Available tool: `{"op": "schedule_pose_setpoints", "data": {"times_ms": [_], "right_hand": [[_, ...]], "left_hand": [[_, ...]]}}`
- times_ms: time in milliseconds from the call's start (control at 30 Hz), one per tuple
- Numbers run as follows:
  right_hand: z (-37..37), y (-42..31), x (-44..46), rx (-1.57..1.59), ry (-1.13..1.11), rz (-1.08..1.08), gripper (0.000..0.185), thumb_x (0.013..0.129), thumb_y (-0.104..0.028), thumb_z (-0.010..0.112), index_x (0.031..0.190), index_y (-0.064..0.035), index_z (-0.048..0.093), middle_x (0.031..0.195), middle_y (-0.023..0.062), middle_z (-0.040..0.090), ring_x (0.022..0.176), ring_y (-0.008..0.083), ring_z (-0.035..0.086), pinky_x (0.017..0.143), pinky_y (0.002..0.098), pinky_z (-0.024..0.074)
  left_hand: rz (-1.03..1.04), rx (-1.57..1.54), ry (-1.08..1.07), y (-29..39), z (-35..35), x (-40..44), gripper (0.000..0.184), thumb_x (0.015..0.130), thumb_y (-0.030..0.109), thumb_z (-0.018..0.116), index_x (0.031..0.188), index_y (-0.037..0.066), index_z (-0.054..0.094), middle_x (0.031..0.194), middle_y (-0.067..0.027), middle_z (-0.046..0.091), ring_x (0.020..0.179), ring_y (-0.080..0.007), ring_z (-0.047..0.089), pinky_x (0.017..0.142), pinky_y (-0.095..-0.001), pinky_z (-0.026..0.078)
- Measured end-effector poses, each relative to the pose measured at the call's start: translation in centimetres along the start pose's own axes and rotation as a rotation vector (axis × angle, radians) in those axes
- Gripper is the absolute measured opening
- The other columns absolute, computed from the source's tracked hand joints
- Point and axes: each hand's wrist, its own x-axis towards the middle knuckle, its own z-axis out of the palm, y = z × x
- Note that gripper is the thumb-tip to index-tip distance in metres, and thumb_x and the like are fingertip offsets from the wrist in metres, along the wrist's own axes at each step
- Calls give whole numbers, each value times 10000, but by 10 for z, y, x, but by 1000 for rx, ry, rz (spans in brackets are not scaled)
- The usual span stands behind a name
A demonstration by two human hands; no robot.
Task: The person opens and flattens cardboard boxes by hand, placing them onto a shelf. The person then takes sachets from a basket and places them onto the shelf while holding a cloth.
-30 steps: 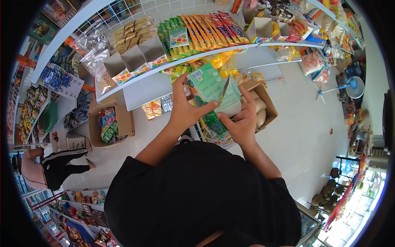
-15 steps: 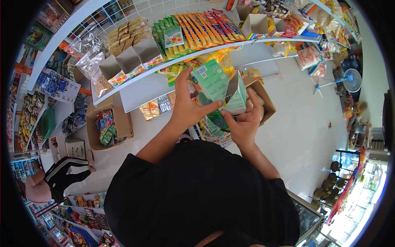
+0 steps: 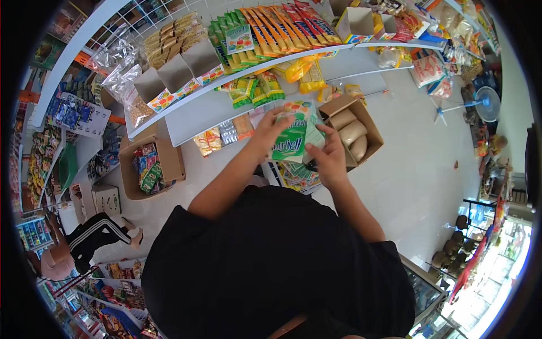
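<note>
A green and white Nutrijell carton (image 3: 289,148) is held in front of my chest, its printed face turned up toward me. My left hand (image 3: 271,135) holds its left side, fingers bent over the upper part and slightly blurred. Along the right edge, my right hand (image 3: 330,158) grips the carton, the thumb on its face. Several green and white packets (image 3: 302,176) lie just below the carton, partly hidden by it and my hands. A Nutrijell packet (image 3: 239,39) with fruit pictures rests on the shelf against green sachets (image 3: 219,35).
Ahead is a white shelf (image 3: 186,104) with open display boxes (image 3: 176,74) and orange sachets (image 3: 270,29). A cardboard box (image 3: 377,138) of brown packs stands right; another cardboard box (image 3: 127,181) stands left. A person (image 3: 93,240) is at far left, a fan (image 3: 486,103) at right.
The carton has been turned, so its large green lettering shows instead of the barcode panel and flap. Both hands have shifted with it; the left hand sits lower and its fingers are bent.
</note>
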Motion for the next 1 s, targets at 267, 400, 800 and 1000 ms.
{"op": "schedule_pose_setpoints", "data": {"times_ms": [267, 400, 800, 1000], "right_hand": [[7, -2, 0, -129, -21, -19, 527, 856, 85, 630, 1320, -15, 403, 1191, 136, 582, 1079, 184, 600, 874, 292, 514], [9, -6, 4, -155, -38, -79, 528, 852, 83, 635, 1319, -17, 408, 1200, 139, 578, 1093, 193, 595, 878, 289, 511], [-81, 62, 12, -616, 208, -5, 562, 810, -9, 691, 1306, -41, 428, 1180, 154, 592, 1049, 256, 610, 886, 356, 504], [-130, 131, 9, -1164, 58, 357, 585, 754, -209, 753, 1245, -57, 472, 1156, 238, 616, 1067, 404, 606, 924, 451, 479]], "left_hand": [[-117, -147, 273, -32, -7, 11, 543, 904, 190, 672, 1341, -25, 434, 1234, -127, 574, 1082, -193, 580, 942, -305, 466], [47, -237, 192, -17, -7, 12, 459, 899, 37, 639, 1323, -22, 473, 1193, -113, 616, 1081, -176, 590, 958, -298, 466], [188, -207, 196, 11, -16, 18, 437, 863, -78, 606, 1285, -15, 509, 1292, -117, 565, 1161, -186, 556, 1004, -317, 446], [124, -335, 305, 3, -27, 22, 401, 874, -96, 572, 1257, -4, 498, 1231, -110, 572, 1118, -196, 568, 979, -316, 464]]}}
